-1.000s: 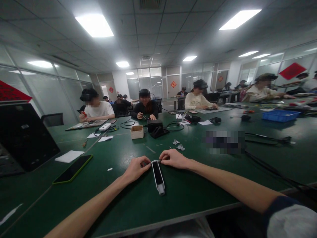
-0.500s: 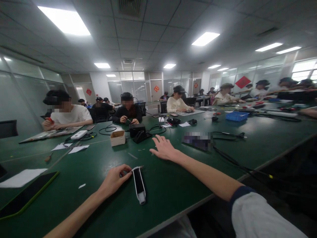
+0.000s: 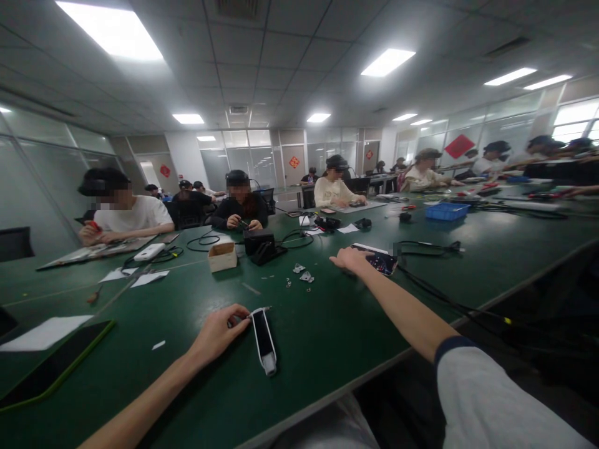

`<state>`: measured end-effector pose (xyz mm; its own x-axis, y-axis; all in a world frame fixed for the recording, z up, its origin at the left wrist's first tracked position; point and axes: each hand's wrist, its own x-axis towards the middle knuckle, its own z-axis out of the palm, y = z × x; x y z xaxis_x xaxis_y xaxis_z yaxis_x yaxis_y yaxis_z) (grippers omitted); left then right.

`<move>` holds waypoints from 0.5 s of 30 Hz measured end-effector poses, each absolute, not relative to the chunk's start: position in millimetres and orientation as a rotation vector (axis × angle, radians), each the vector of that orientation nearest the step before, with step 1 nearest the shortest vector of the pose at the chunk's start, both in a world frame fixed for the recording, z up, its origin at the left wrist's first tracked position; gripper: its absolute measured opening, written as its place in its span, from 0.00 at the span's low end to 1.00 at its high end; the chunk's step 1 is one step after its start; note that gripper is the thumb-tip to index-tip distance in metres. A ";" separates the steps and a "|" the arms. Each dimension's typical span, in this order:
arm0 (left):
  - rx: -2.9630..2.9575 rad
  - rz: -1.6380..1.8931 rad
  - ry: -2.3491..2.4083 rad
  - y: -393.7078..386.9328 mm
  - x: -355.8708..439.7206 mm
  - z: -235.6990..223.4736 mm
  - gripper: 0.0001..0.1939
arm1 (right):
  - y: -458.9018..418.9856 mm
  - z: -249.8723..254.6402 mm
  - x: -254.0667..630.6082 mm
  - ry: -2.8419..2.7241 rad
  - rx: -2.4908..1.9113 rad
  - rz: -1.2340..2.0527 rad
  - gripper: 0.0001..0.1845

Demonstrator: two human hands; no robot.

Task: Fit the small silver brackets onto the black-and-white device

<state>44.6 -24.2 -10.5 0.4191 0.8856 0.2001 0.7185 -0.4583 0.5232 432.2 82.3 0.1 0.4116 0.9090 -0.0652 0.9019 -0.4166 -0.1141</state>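
Observation:
My left hand (image 3: 228, 327) rests on the green table with its fingers curled in a pinch at the upper end of a long, narrow device with a white frame and dark inside (image 3: 264, 343). A thin metal tip pokes out past that end. What the fingers enclose is mostly hidden. My right hand (image 3: 352, 257) is stretched forward, at the left end of a phone (image 3: 384, 262) with a lit, patterned screen. Its fingers look loosely apart, partly hidden, with nothing visible in them. Small silver metal parts (image 3: 306, 277) lie between the two hands.
A small cardboard box (image 3: 222, 257) and a black stand (image 3: 262, 246) are ahead. Black cables (image 3: 430, 299) run along the right side. A blue tray (image 3: 447, 211) stands farther right. A green-edged dark tablet-like panel (image 3: 56, 365) and white paper (image 3: 44, 333) lie left. Several people sit around the table.
My right hand has moved right, from over the small metal parts to the phone, uncovering those parts. The phone's screen now shows. My left hand and the white-framed device have stayed in place.

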 end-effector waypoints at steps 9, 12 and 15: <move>2.364 0.600 1.395 -24.9 47.1 -9.1 0.20 | 85.7 0.4 448.3 -1.545 -2.629 0.312 0.36; 2.382 0.604 1.382 -24.1 46.6 -10.3 0.20 | 84.1 0.9 450.1 -1.526 -2.622 0.312 0.37; 2.378 0.609 1.371 -23.3 46.1 -11.3 0.20 | 81.5 2.7 449.3 -1.526 -2.627 0.298 0.37</move>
